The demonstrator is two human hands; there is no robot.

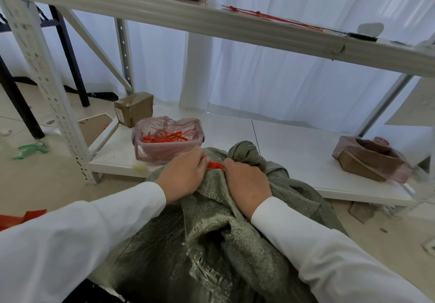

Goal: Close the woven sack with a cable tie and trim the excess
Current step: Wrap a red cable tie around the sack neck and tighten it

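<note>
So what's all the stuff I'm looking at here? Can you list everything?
sack: one, grey-green woven, in front of the low shelf, neck bunched
cable tie: one, red, at the sack's neck between both hands
bin: one, lined with a pinkish bag, low shelf on the left, holds red tie pieces
spare ties: several, red, upper shelf
small box: one, brown, taped, back left of the low shelf
open box: one, brown, pinkish liner, right of the low shelf
rack: one, white metal
curtain: white, behind the rack
left hand: grips the tie's left end, white sleeve
right hand: holds the tie and the sack's neck, white sleeve
</note>
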